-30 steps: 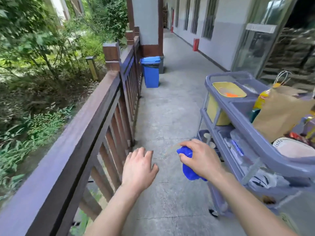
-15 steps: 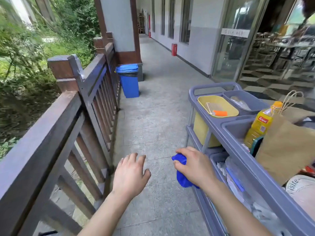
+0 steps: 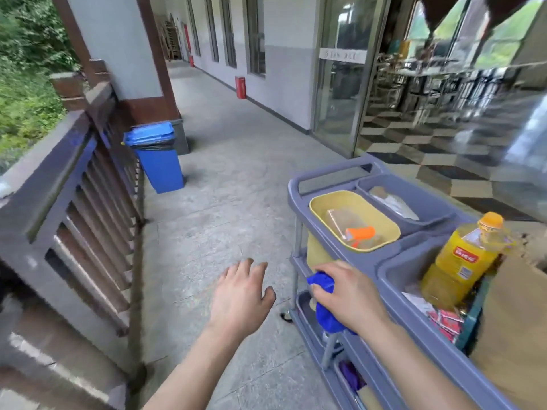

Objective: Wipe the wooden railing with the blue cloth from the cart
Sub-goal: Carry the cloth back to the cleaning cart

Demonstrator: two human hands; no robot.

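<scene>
While the right hand (image 3: 347,294) is clamped on the bunched blue cloth (image 3: 325,306) at the near left edge of the grey cart (image 3: 393,261), the left hand (image 3: 241,295) hangs empty, fingers spread, over the floor. The wooden railing (image 3: 59,179) runs along the left, well apart from both hands.

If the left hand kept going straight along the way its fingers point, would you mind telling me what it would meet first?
The left hand is open, palm down, its fingers aimed forward along the corridor. Nothing lies directly ahead but bare floor; the blue bin sits left of that line and the cart right, though depth is uncertain.
</scene>
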